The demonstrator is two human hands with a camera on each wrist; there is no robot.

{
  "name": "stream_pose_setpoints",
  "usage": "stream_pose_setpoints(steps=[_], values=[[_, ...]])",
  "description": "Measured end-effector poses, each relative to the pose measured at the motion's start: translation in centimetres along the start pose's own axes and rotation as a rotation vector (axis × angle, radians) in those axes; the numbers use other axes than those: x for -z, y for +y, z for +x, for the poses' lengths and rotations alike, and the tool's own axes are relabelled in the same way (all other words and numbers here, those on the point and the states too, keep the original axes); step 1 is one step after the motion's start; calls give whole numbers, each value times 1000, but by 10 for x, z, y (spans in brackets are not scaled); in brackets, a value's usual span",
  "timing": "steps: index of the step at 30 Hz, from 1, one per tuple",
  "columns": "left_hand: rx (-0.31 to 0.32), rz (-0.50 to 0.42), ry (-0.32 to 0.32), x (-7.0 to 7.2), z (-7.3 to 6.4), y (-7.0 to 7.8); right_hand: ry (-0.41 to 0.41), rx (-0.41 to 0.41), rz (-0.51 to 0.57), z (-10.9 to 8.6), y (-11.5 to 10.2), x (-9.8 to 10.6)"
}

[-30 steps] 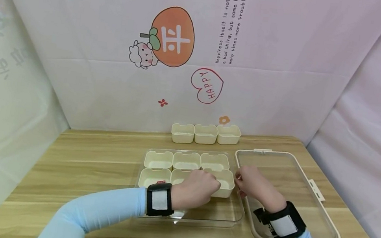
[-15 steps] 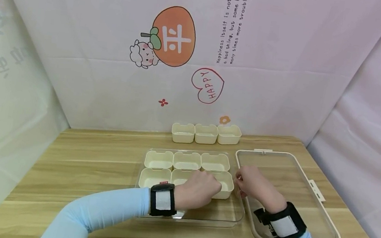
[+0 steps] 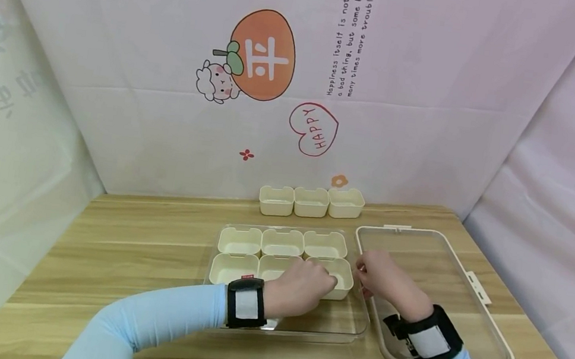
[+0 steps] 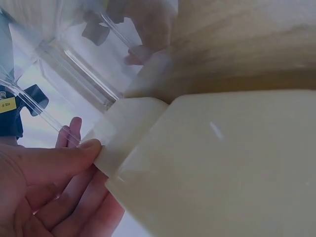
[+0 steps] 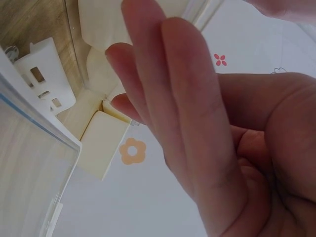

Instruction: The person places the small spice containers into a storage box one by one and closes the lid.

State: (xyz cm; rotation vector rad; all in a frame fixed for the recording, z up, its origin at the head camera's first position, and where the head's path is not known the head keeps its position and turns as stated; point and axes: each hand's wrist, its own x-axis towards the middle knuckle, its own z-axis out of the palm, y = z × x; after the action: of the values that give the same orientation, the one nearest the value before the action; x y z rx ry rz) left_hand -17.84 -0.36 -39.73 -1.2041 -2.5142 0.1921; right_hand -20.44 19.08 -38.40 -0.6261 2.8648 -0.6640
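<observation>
My left hand (image 3: 301, 289) pinches the rim of the front right cream bin (image 3: 339, 292). In the left wrist view the thumb (image 4: 81, 150) lies against that bin (image 4: 131, 123), with fingers on its far side. Several such bins sit in two rows in a clear tray (image 3: 311, 333); my left hand covers part of the front middle one. At the tray's right wall is my right hand (image 3: 388, 279), beside the same bin. In the right wrist view its fingers (image 5: 192, 98) stretch out fairly straight, with nothing held in them.
To the right lies a clear lid with a cream frame (image 3: 500, 337) and a side latch (image 3: 477, 288), partly under my right hand. A row of three cream bins (image 3: 310, 207) stands at the back, close to the printed cloth (image 3: 183, 149).
The front right bin has sunk slightly into the tray and now sits closer to level with its neighbours. My left hand has shifted a little to the right; the right hand has stayed put.
</observation>
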Motion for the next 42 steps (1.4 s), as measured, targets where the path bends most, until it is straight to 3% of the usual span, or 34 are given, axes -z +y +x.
stream_pose_setpoints(steps=[9,19,26,34,42], values=[[9,-24,4,1,-1,-2,-2,-17,-8,0,0,1],[3,12,35,2,-1,-4,-16,-39,40,0,1,2],[15,-18,-13,4,1,-7,-21,-39,48,0,0,0],[86,-87,-76,16,5,-16,-27,-39,63,0,-1,2],[173,-204,-19,23,6,-41,-25,-44,66,0,0,0]])
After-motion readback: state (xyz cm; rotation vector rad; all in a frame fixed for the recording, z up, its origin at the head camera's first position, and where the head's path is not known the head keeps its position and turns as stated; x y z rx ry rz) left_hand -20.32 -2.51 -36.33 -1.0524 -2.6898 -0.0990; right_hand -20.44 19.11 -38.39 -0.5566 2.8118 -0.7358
